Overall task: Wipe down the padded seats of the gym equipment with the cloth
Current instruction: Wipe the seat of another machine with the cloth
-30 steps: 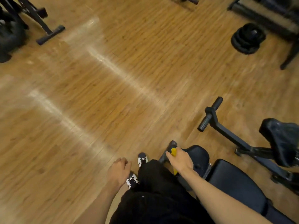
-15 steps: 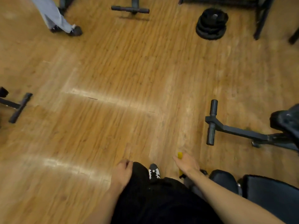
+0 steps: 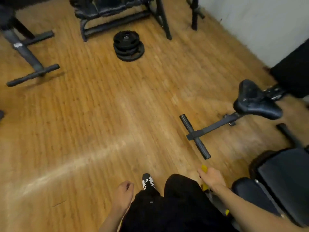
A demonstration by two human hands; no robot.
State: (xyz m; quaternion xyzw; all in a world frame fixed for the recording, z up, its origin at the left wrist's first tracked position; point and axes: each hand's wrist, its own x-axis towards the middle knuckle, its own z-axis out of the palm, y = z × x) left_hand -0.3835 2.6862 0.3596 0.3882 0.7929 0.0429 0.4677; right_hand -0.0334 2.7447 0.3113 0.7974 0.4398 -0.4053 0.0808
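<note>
Looking down over the wooden plank floor (image 3: 100, 123), and the right hand (image 3: 211, 178) is clenched around a yellow cloth (image 3: 204, 167). A tuft of yellow pokes out above the knuckles and more shows beneath the fist. That hand hangs low in the view, just beside the person's black trousers (image 3: 175, 206) and just left of the black padded bench (image 3: 284, 178) at the lower right. The cloth is apart from the padding, and the bench's rounded black end pad (image 3: 247, 190) sits right beside the forearm.

The left hand (image 3: 123, 192) hangs on the other side of the legs, fingers loosely curled, holding nothing. Between the two hands, a black-and-white shoe (image 3: 148, 181) points forward on the floor.

Up and to the right, a black saddle-shaped seat (image 3: 257, 101) with a scuffed, shiny surface stands on a dark metal frame. Its T-shaped foot bar (image 3: 195, 136) lies on the floor near the right hand.

Across the floor, well apart from the hands, sits a stack of black round weight plates (image 3: 127, 46). Behind it at the top edge is another black padded seat on a metal stand (image 3: 108, 7), blurred. At the left, a dark metal base with two cross feet (image 3: 28, 52) rests on the boards. A white wall (image 3: 250, 22) runs along the upper right.
</note>
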